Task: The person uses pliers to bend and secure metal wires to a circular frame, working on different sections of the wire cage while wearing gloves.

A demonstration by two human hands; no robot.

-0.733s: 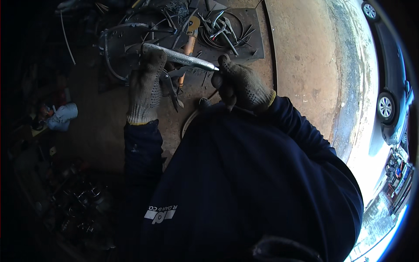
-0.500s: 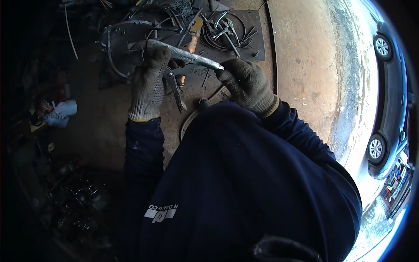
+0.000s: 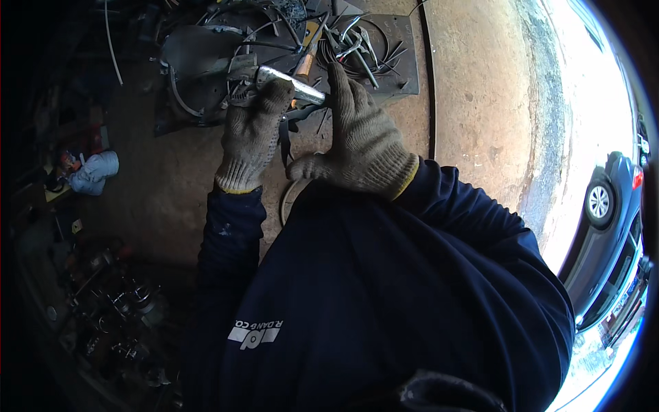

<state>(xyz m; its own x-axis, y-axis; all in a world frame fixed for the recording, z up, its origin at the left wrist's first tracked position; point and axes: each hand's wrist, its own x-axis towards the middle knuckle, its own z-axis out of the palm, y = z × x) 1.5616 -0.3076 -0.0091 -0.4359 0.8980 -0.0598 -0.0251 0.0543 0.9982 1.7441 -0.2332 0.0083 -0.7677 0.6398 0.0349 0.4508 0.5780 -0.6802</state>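
My left hand, in a grey knitted glove, is closed around a pair of locking pliers. Their silver handle slants down to the right, and a dark lower lever hangs below the glove. The jaw end lies by the grey metal pieces at the bench, where I cannot tell if it grips anything. At the handle's right end is my right hand, also gloved, its fingers stretched up and thumb pointing left. Its palm side is close to the handle tip; whether they touch is unclear.
A curved metal hoop lies at the bench's left. Other pliers rest on coiled wire at the back, near an orange-brown handle. Dark machine parts fill the lower left. A car stands outside, far right.
My right hand has let go of the handle's end and opened, fingers up. The left hand has moved right with the pliers. The car appears lower in the view.
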